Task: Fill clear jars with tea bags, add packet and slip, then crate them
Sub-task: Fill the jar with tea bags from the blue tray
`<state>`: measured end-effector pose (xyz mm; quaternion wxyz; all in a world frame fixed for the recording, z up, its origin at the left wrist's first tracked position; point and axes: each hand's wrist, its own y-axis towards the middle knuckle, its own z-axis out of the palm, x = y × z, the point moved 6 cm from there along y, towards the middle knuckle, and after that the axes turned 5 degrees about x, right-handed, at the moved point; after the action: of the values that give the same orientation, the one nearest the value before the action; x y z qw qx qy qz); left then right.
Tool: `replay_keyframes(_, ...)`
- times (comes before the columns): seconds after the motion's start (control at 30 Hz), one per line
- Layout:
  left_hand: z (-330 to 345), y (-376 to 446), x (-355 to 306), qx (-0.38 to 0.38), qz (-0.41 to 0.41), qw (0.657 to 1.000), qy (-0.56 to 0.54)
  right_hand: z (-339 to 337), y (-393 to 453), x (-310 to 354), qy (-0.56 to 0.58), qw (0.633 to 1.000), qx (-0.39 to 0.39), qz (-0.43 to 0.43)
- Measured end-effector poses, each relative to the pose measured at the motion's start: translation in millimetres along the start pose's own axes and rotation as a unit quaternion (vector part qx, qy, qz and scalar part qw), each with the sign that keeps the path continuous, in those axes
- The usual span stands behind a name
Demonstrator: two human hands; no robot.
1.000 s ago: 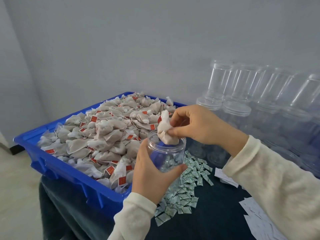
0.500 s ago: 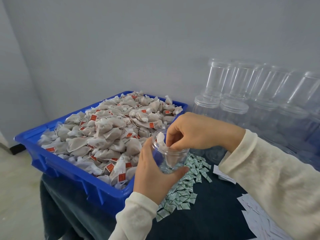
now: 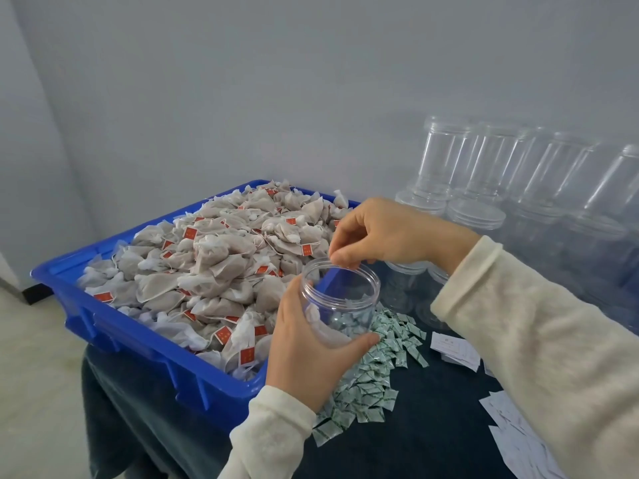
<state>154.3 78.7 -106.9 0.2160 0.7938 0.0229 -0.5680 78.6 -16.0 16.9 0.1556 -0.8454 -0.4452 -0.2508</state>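
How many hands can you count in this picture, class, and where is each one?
2. The left hand grips the clear jar beside the blue tray. The right hand hovers above the jar's mouth. None appear hidden.

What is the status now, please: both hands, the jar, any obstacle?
Left hand grips open clear plastic jar. Right hand above its mouth, fingers curled, nothing visibly held. Tea bag inside jar. Nothing blocking.
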Motion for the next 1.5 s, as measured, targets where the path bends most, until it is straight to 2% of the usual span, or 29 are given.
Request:
replay_keyframes(0.27,-6,1,3,-0.006,0.006,1.000,-0.025,-3,80,-61,-0.014,0.988,-0.139,0.060)
replay_keyframes(0.4,-8,1,4,-0.008,0.017,0.999,-0.027,20,116,-84,-0.083,0.983,-0.134,0.098)
replay_keyframes(0.53,-13,2,5,-0.020,0.030,0.999,-0.035,35,143,-100,-0.059,0.980,-0.127,0.141)
replay_keyframes(0.63,-15,4,8,-0.029,0.027,0.998,-0.042,41,156,-105,-0.056,0.974,-0.148,0.159)
replay_keyframes(0.87,-14,6,11,-0.031,0.032,0.998,-0.047,43,167,-110,-0.130,0.956,-0.178,0.196)
replay_keyframes(1.0,-13,4,9,-0.027,0.039,0.998,-0.052,31,154,-107,-0.095,0.961,-0.206,0.160)
replay_keyframes(1.2,-13,4,5,-0.026,0.044,0.997,-0.063,-3,116,-90,0.021,0.960,-0.261,0.099)
replay_keyframes(1.33,-11,3,5,-0.023,0.035,0.998,-0.055,-24,84,-72,0.136,0.952,-0.261,0.078)
replay_keyframes(1.5,-7,1,6,-0.010,0.010,0.999,-0.032,-37,44,-38,0.163,0.957,-0.236,0.050)
